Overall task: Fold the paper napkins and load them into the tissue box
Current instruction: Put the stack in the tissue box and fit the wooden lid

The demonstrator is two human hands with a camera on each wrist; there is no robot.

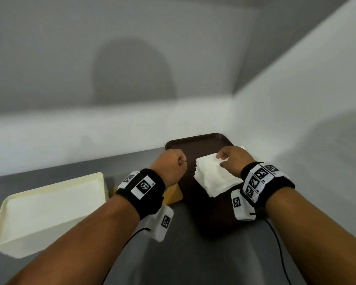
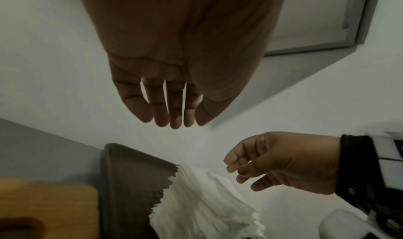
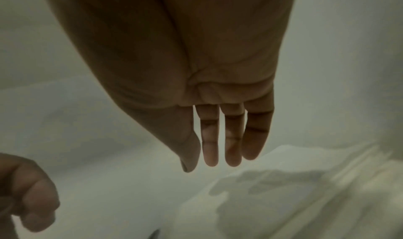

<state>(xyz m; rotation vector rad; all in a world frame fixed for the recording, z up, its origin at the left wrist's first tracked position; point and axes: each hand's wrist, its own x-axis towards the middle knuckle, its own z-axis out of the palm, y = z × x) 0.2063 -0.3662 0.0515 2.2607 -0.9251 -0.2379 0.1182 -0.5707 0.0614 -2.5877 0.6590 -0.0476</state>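
As the napkins (image 1: pixel 214 179) lie flat in one stack on the brown tray (image 1: pixel 193 145), I judge the task barely begun: no folded one shows. The tissue box (image 2: pixel 43 204) stands on the worktop (image 1: pixel 193 264) just beside the tray, and its inside is hidden. A cream tub (image 1: pixel 53 185) stands further left. The right hand (image 1: pixel 234 159) hovers over the stack, its grip relaxed and pinching nothing. The left hand (image 1: pixel 171 167) is loosely curled and holds nothing.

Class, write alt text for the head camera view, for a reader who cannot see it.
The person's right hand reaches over a stack of white napkins on a dark brown tray. The left hand, fingers curled, is beside the stack; a cream bin sits at the left on the grey table.
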